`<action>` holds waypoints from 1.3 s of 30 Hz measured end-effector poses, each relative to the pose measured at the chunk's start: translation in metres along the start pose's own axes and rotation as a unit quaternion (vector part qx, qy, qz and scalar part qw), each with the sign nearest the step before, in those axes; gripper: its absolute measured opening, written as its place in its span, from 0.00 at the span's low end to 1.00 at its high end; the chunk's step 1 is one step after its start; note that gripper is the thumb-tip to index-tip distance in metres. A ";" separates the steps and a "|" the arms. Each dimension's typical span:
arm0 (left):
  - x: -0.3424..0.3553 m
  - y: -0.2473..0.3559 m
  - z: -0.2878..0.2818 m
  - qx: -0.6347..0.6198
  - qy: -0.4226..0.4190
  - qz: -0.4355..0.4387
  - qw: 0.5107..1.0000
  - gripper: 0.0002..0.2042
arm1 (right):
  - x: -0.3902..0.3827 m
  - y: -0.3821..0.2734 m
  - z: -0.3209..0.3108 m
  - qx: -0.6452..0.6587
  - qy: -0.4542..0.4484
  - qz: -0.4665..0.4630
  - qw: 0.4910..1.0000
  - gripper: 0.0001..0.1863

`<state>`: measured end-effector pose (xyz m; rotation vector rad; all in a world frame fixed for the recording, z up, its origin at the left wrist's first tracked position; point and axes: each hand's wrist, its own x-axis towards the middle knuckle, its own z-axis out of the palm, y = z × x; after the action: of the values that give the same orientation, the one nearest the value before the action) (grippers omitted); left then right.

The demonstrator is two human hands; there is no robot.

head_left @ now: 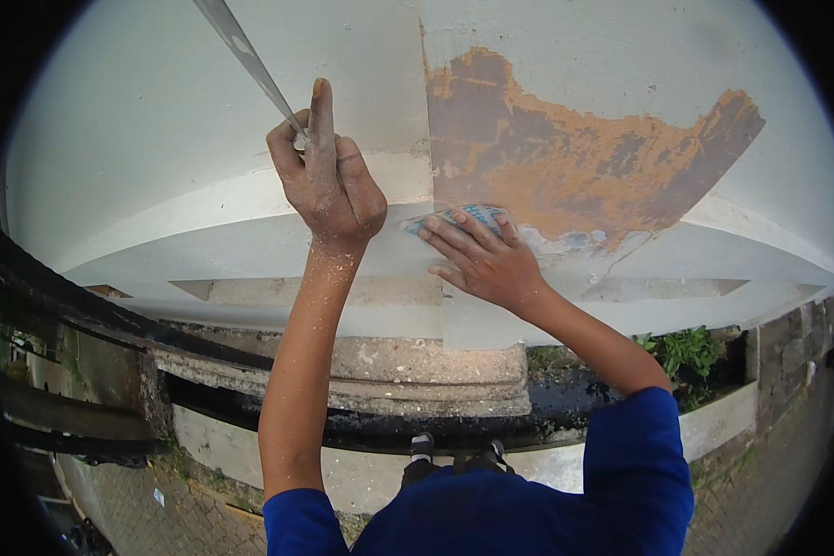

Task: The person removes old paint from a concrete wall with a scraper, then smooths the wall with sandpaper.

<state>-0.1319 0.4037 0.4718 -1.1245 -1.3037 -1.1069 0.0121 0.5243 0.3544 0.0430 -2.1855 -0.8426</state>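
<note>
- One pale painted wall (204, 120) fills the background; beyond its lower edge lie one concrete step (426, 371) and one dark gutter (371, 431).
- One thin metal strip (243, 56) slants down from the wall's upper left.
- One left hand (329, 190), left of the wall's middle: one finger points straight up, the others curl in around the strip's lower end.
- One sheet (415, 225) with blue print, near the wall's lower edge, flat against it, partly hidden under the right hand.
- One right hand (491, 264), laid over the sheet: fingers extended and slightly fanned, thumb apart.
- One brown-and-orange patch (612, 162) on the wall's right half, just above that hand.
- One green plant (690, 352) below the wall's lower edge.
</note>
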 end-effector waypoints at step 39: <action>-0.006 0.005 -0.001 0.073 -0.148 0.127 0.978 0.27 | -0.053 0.021 -0.004 0.117 0.137 0.367 0.912 0.42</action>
<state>-0.1266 0.4028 0.4665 -1.3374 -1.3983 -0.6627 0.0563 0.5532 0.3339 -0.4868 -1.8038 -0.1313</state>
